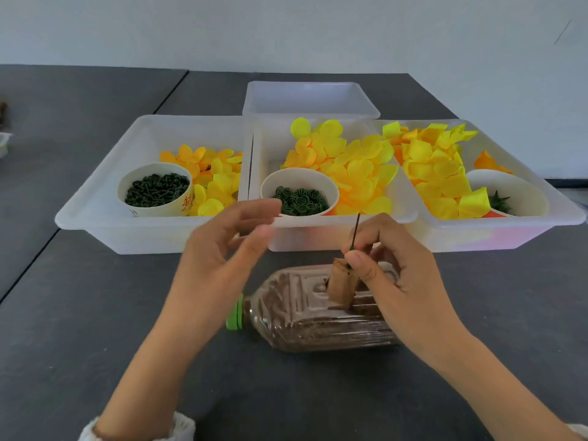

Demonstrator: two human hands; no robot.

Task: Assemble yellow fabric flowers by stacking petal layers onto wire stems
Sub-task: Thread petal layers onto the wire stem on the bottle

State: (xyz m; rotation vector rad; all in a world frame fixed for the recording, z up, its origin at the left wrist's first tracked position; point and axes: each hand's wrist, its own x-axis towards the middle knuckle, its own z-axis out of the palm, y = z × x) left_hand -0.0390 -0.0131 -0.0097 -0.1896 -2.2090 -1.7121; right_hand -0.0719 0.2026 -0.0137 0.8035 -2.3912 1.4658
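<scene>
wall (pixel 286 27): pale, plain | tables (pixel 79 281): dark grey, abutting

Single head-worn wide-angle view, looking forward and down across a dark table (pixel 95 313) from the person's own seat. Close on both hands, left hand (pixel 222 249) and right hand (pixel 391 265), at lower centre, with forearms running in from the bottom corners; a row of white trays (pixel 152 237) across mid-frame just beyond, and a pale wall (pixel 286 27) filling the top. Straight edges bowed toward the frame borders; no second view for overlap.
</scene>
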